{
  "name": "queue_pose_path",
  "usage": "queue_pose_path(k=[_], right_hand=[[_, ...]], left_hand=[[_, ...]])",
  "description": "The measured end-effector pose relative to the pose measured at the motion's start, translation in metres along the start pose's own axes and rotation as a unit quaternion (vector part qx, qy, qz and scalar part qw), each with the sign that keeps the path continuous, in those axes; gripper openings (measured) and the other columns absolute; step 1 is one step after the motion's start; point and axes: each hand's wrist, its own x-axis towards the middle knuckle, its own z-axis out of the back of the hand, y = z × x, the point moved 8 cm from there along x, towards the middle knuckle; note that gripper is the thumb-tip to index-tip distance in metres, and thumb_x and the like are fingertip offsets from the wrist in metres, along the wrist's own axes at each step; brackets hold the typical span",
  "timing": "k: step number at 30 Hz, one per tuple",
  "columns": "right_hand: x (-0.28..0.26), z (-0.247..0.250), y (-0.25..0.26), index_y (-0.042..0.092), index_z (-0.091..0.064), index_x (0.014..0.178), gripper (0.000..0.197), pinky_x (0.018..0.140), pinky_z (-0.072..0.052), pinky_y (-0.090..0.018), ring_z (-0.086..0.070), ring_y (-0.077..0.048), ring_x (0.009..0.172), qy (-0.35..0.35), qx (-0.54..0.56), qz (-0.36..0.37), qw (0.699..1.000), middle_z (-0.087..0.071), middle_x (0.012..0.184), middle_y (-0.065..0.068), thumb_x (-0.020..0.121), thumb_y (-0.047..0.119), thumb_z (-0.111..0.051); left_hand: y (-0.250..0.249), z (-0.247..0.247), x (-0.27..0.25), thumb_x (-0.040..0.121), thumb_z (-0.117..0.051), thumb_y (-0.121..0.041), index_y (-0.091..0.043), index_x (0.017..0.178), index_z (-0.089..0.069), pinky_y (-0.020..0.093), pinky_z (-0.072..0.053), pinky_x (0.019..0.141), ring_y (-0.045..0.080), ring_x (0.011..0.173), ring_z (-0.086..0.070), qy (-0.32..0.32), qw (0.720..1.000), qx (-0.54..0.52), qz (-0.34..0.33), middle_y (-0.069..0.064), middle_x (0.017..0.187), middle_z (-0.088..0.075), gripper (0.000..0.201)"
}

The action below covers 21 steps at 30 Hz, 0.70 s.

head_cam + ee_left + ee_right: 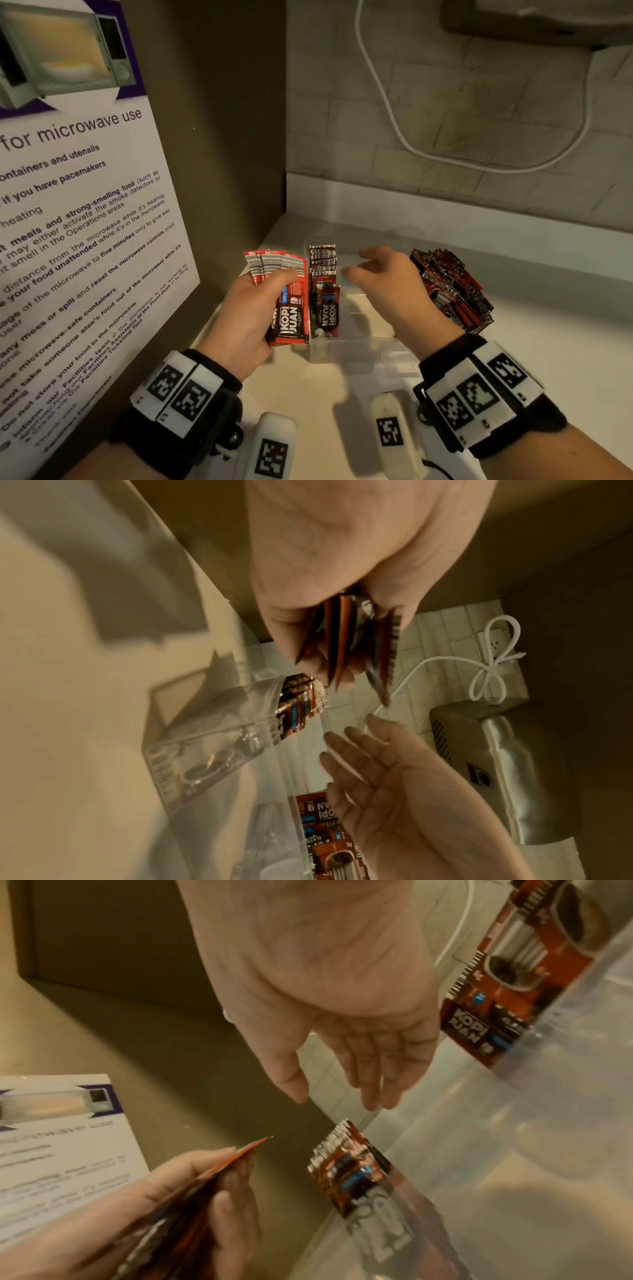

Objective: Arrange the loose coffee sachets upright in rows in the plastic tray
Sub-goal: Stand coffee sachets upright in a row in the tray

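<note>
Here, left hand (255, 310) pinches fanned sachets (286, 291), likely as a feed stock; just right of that grip a started row (323, 291) stands in the tray (359, 346); right hand (387, 284) above, fingers loose, empty; loose pile (452, 291) beyond

pale counter (513, 342), tiled wall (479, 102) with white cable (383, 102), microwave notice (68, 205) left.

Held sachets (291, 301) red, black band, white lettering, blue badge, barcode-striped white tops. Tray (359, 346) clear plastic; upright sachets (323, 291) inside dark red-black. Right pile (452, 291) red-black. Notice (68, 240) white, purple top. Cable (445, 150) white.
</note>
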Motion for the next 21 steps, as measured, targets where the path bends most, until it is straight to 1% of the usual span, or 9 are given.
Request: queue_pose_path(k=[2, 4, 7, 9, 12, 14, 15, 18, 21], right_hand=[[-0.007, 0.005, 0.015, 0.013, -0.061, 0.115, 0.035, 0.065, -0.049, -0.018, -0.064, -0.011, 0.081, -0.011, 0.064, 0.026, 0.998, -0.067, 0.098, -0.003, 0.084, 0.025, -0.071], [-0.016, -0.005, 0.026, 0.011, -0.065, 0.104, 0.027, 0.046, -0.042, -0.015, -0.059, -0.003, 0.057, 0.056, 0.101, 0.032, 0.993, -0.068, 0.087, -0.005, 0.081, 0.023, -0.073], [-0.032, -0.026, 0.036, 0.011, -0.067, 0.093, 0.015, 0.038, -0.037, -0.015, -0.054, -0.002, 0.044, 0.166, 0.111, 0.05, 0.978, -0.067, 0.07, -0.001, 0.08, 0.008, -0.073], [-0.035, -0.029, 0.039, 0.013, -0.067, 0.087, 0.017, 0.039, -0.038, -0.01, -0.056, 0.001, 0.043, 0.179, 0.137, 0.072, 0.972, -0.066, 0.064, 0.005, 0.081, -0.003, -0.069], [-0.029, -0.012, 0.041, 0.015, -0.071, 0.082, 0.026, 0.048, -0.046, -0.017, -0.061, -0.004, 0.053, 0.11, 0.196, 0.125, 0.966, -0.07, 0.067, 0.003, 0.077, -0.01, -0.069], [-0.026, 0.002, 0.043, 0.013, -0.074, 0.074, 0.031, 0.066, -0.056, -0.026, -0.068, -0.015, 0.077, 0.071, 0.254, 0.17, 0.949, -0.072, 0.087, -0.005, 0.067, -0.016, -0.07], [-0.027, 0.005, 0.044, 0.011, -0.075, 0.07, 0.028, 0.075, -0.057, -0.03, -0.068, -0.02, 0.089, 0.067, 0.288, 0.181, 0.938, -0.071, 0.099, -0.008, 0.062, -0.015, -0.071], [-0.033, 0.004, 0.044, 0.013, -0.077, 0.065, 0.02, 0.077, -0.057, -0.032, -0.064, -0.025, 0.106, 0.092, 0.312, 0.185, 0.928, -0.061, 0.12, -0.008, 0.059, -0.006, -0.073], [-0.038, -0.003, 0.04, 0.015, -0.077, 0.065, 0.031, 0.081, -0.057, -0.035, -0.062, -0.028, 0.108, 0.101, 0.258, 0.194, 0.941, -0.058, 0.121, -0.009, 0.068, -0.014, -0.07]], left_hand=[[-0.003, -0.005, -0.002, 0.087, -0.066, -0.011, -0.009, 0.104, -0.066, 0.027, -0.056, 0.051, 0.021, 0.066, -0.073, 0.014, 1.0, -0.013, -0.011, 0.01, 0.083, -0.075, 0.017], [-0.006, -0.01, -0.004, 0.085, -0.068, -0.011, -0.008, 0.109, -0.067, 0.032, -0.058, 0.057, 0.026, 0.075, -0.073, 0.022, 0.999, -0.015, -0.032, 0.014, 0.093, -0.075, 0.024], [-0.01, -0.017, -0.007, 0.085, -0.068, -0.013, -0.007, 0.108, -0.068, 0.037, -0.058, 0.058, 0.03, 0.075, -0.073, 0.033, 0.998, -0.011, -0.049, 0.018, 0.094, -0.074, 0.024], [-0.01, -0.02, -0.008, 0.084, -0.068, -0.022, -0.007, 0.108, -0.067, 0.037, -0.059, 0.06, 0.03, 0.076, -0.073, 0.036, 0.998, -0.006, -0.053, 0.017, 0.094, -0.074, 0.028], [-0.012, -0.018, -0.008, 0.086, -0.062, -0.037, -0.006, 0.1, -0.065, 0.029, -0.056, 0.058, 0.02, 0.065, -0.072, 0.03, 0.998, -0.005, -0.057, 0.009, 0.078, -0.073, 0.034], [-0.012, -0.019, -0.009, 0.089, -0.059, -0.036, -0.009, 0.089, -0.062, 0.02, -0.049, 0.045, 0.01, 0.047, -0.062, 0.04, 0.998, -0.021, -0.042, 0.002, 0.062, -0.066, 0.027], [-0.01, -0.022, -0.01, 0.091, -0.058, -0.034, -0.009, 0.091, -0.063, 0.019, -0.048, 0.042, 0.01, 0.044, -0.06, 0.052, 0.998, -0.035, -0.026, 0.001, 0.059, -0.065, 0.025], [-0.009, -0.031, -0.013, 0.085, -0.064, -0.023, -0.007, 0.105, -0.065, 0.026, -0.052, 0.046, 0.017, 0.054, -0.068, 0.091, 0.992, -0.088, 0.011, 0.008, 0.07, -0.072, 0.025], [-0.013, -0.026, -0.009, 0.07, -0.07, -0.014, -0.012, 0.092, -0.062, 0.031, -0.056, 0.052, 0.021, 0.063, -0.069, 0.074, 0.992, -0.103, -0.014, 0.01, 0.08, -0.071, 0.024]])
